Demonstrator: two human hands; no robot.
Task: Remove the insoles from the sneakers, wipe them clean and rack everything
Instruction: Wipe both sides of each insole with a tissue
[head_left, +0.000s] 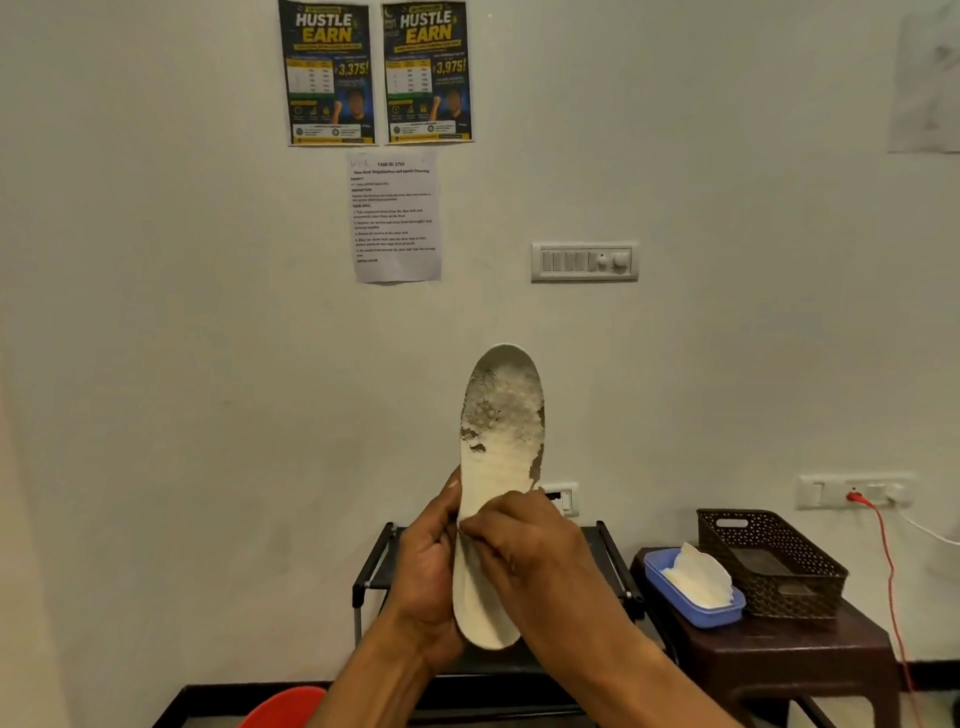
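Insole stands upright in the air in front of the black shoe rack and above it, toe end up, its pale face toward the camera. The toe half is worn grey and flaked, and the heel half is cleaner and cream-coloured.

The left hand holds the insole's heel half from the left. Its grip is closed round the edge, with the thumb on the front face and the fingers behind, out of sight.

The right hand lies across the middle of the insole. Its fingers are curled and their tips bunch against the insole's left edge, close to the left thumb. Its grip is tight on the insole; I cannot tell whether a wipe is pinched under the fingertips.

Just to the right of the rack stands a dark brown stool. It carries a blue tub with a white wipe sticking up out of it. Touching the tub's far side is a brown woven basket.

On the wall above the rack hang a printed task sheet and a switch panel. To the right of the rack, a red cable drops from a wall socket past the stool.
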